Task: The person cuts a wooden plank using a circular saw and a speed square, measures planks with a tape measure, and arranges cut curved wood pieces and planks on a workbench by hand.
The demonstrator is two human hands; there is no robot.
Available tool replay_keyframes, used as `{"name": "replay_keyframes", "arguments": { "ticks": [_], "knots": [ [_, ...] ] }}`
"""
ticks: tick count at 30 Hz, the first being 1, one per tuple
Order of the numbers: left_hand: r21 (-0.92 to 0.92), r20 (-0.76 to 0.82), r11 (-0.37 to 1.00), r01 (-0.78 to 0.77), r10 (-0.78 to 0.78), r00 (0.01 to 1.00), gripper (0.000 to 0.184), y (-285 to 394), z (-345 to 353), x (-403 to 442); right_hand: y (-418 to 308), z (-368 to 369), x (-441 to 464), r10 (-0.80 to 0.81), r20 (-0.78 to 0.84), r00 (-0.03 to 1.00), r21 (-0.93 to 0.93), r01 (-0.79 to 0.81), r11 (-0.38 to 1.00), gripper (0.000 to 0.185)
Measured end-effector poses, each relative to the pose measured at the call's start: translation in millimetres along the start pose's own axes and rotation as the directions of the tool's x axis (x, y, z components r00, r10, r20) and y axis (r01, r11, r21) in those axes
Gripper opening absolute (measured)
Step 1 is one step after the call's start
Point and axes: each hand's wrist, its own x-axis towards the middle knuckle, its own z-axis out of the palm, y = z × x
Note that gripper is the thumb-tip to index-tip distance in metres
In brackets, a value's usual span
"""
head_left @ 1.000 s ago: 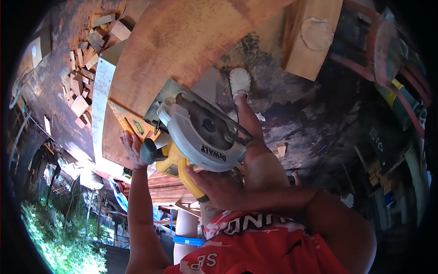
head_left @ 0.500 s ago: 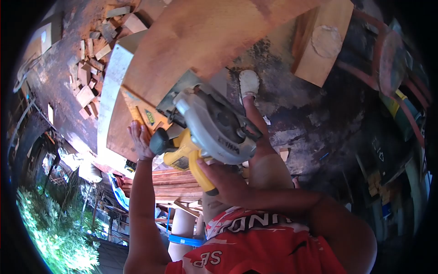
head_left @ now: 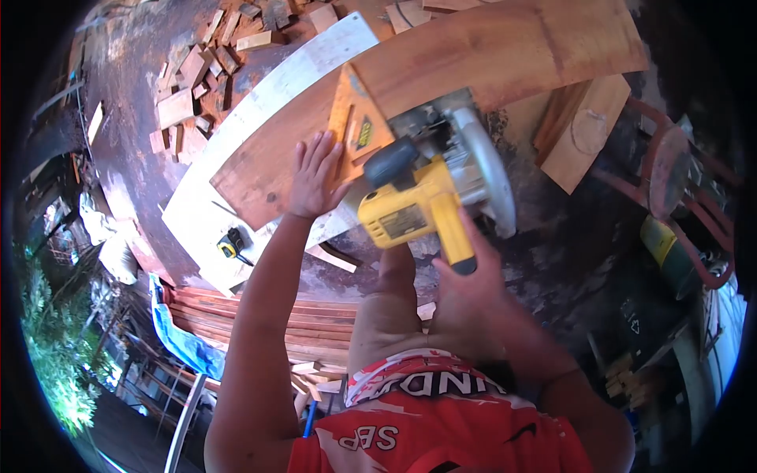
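My right hand (head_left: pixel 479 264) is wrapped round the rear handle of a yellow circular saw (head_left: pixel 410 213) with a grey blade guard. The saw's base is at the near edge of a long brown wooden board (head_left: pixel 268 177), beside an orange triangular speed square (head_left: pixel 363 130). My left hand (head_left: pixel 315 177) lies flat on the board, fingers stretched out and touching the square's left edge. Part of the square is hidden behind the saw's black front knob. The saw blade itself cannot be made out.
The board rests on a white panel (head_left: pixel 189 225), where a yellow and black tape measure (head_left: pixel 230 244) lies. Wood offcuts (head_left: pixel 193 67) are scattered on the floor at upper left. A wooden block (head_left: pixel 579 138) and a reddish metal stand (head_left: pixel 670 173) are at right. Stacked planks (head_left: pixel 260 319) lie below.
My view has shifted. The saw has swung from tilted upright to flatter, its base now against the square and board. My left hand still lies flat at the square.
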Motion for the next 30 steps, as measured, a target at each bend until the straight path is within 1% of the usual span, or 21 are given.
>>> {"name": "replay_keyframes", "arguments": {
  "ticks": [1, 2, 3, 5, 6, 8, 9, 10, 12, 13, 15, 18, 22, 24, 25, 27, 30],
  "knots": [
    [-0.02, 0.02, 0.999, 0.025, -0.025, 0.999, 0.074, 1, -3, 0, -11, 1, 1, 0.044, -0.025, 0.999, 0.053, -0.043, 0.998, 0.087],
    [-0.027, 0.002, 0.999, 0.033, -0.033, 0.999, 0.074, 2, -4, -1, -7, 2, 2, -0.074, -0.075, 0.994, 0.006, 0.074, 0.997, 0.089],
    [-0.032, 0.0, 0.999, 0.028, -0.028, 1.0, 0.073, 2, -3, -2, -13, 2, 2, -0.003, -0.054, 0.999, 0.078, 0.007, 0.997, 0.088],
    [-0.043, -0.017, 0.998, 0.034, -0.034, 0.999, 0.072, 3, -3, -2, -19, 3, 2, -0.011, -0.064, 0.998, 0.063, 0.015, 0.998, 0.08],
    [-0.054, -0.032, 0.998, 0.035, -0.037, 0.999, 0.072, 2, -2, -4, -16, 4, 2, -0.016, -0.064, 0.998, 0.045, 0.019, 0.999, 0.08],
    [-0.064, -0.098, 0.998, 0.02, -0.027, 0.995, 0.072, 2, 2, -5, -13, 4, 2, -0.01, -0.054, 0.998, 0.011, 0.011, 1.0, 0.071],
    [-0.076, -0.119, 0.997, 0.025, -0.033, 0.992, 0.072, 1, 3, -5, -18, 7, 4, -0.063, -0.093, 0.994, -0.013, 0.062, 0.998, 0.066],
    [-0.075, -0.117, 0.997, 0.021, -0.03, 0.993, 0.072, 0, 4, -5, -20, 7, 4, -0.073, -0.086, 0.994, -0.034, 0.071, 0.997, 0.066],
    [-0.087, -0.121, 0.996, 0.024, -0.035, 0.992, 0.072, 1, 7, -7, -23, 7, 1, 0.035, -0.072, 0.997, 0.046, -0.032, 0.998, 0.067],
    [-0.087, -0.131, 0.996, 0.021, -0.032, 0.991, 0.072, 0, 8, -7, -24, 8, 2, 0.03, -0.066, 0.997, 0.033, -0.028, 0.999, 0.067],
    [-0.091, -0.137, 0.996, 0.025, -0.037, 0.99, 0.072, 0, 9, -9, -28, 10, -1, 0.083, -0.078, 0.994, 0.059, -0.078, 0.995, 0.068],
    [-0.055, -0.149, 0.998, 0.022, -0.03, 0.988, 0.073, 1, 10, -6, -26, 8, 0, 0.072, -0.07, 0.995, 0.021, -0.071, 0.997, 0.069],
    [-0.039, -0.133, 0.999, 0.024, -0.029, 0.991, 0.073, -5, 8, -5, -18, 3, 3, 0.089, -0.069, 0.994, 0.041, -0.086, 0.995, 0.068],
    [-0.048, -0.114, 0.999, 0.014, -0.019, 0.993, 0.073, 2, 11, -10, -17, 3, -2, 0.051, -0.078, 0.996, -0.045, -0.054, 0.998, 0.068],
    [-0.048, -0.115, 0.999, 0.017, -0.023, 0.993, 0.073, 2, 10, -10, -19, 4, -4, 0.055, -0.083, 0.995, -0.052, -0.06, 0.997, 0.068],
    [-0.025, -0.158, 1.0, 0.016, -0.019, 0.987, 0.072, 1, 7, -6, -26, 6, -1, 0.074, -0.083, 0.994, 0.035, -0.071, 0.997, 0.07],
    [-0.018, -0.145, 1.0, 0.018, -0.021, 0.989, 0.072, 1, 8, -7, -26, 7, -2, 0.076, -0.084, 0.994, 0.064, -0.07, 0.995, 0.069]
  ]
}}
